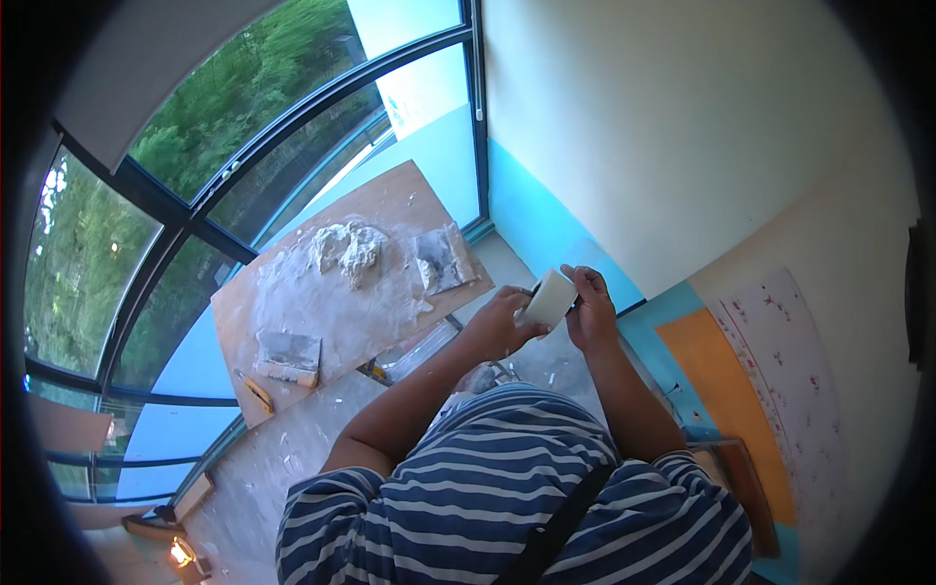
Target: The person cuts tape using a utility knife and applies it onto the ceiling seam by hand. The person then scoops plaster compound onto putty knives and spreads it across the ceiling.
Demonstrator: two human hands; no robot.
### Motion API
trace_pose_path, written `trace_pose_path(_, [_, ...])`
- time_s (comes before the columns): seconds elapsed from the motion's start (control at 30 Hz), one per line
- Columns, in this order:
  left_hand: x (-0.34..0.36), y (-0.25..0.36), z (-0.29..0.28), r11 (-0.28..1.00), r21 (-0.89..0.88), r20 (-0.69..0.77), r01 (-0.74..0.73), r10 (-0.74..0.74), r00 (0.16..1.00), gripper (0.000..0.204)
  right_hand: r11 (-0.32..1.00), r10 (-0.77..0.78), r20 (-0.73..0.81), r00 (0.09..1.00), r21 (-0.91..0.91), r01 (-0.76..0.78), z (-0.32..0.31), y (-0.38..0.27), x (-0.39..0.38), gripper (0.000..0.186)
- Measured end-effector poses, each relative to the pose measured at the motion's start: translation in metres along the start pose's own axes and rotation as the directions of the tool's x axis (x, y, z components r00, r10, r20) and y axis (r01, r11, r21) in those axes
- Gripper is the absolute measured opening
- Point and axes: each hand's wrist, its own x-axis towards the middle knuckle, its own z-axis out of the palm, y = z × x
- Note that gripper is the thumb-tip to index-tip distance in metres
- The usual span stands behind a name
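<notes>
My left hand and my right hand are closed around a cream roll, apparently tape, held out in front of my chest. Left of it, a tilted-looking wooden board bears a spread of white paste with a thick lump. A smeared, flat metal tool lies at the board's right end, and another lies near its lower left. A yellow utility knife is on the board's left corner.
Dark-framed windows curve along the left. A pale wall with a blue band is at the right, beside orange and floral panels. A lit lamp stands low at left. The grey floor has white scraps.
</notes>
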Motion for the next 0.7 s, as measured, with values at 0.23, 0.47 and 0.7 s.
trace_pose_path(0.23, [-0.012, 0.002, -0.008, 0.997, 0.033, -0.007, 0.063, -0.063, 0.998, 0.055, 0.997, 0.021, 0.047, 0.999, 0.079, -0.024, -0.001, 0.009, -0.003, 0.013])
trace_pose_path(0.47, [-0.016, 0.008, -0.013, 0.99, 0.063, -0.024, 0.129, -0.128, 0.991, 0.053, 0.925, 0.1, 0.034, 0.994, -0.37, -0.08, 0.015, -0.005, -0.011, 0.044])
trace_pose_path(0.7, [-0.03, -0.006, -0.013, 0.991, 0.022, -0.069, 0.135, -0.133, 0.989, 0.053, 0.923, 0.36, 0.309, 0.88, -0.257, -0.287, 0.028, -0.016, -0.021, 0.054])
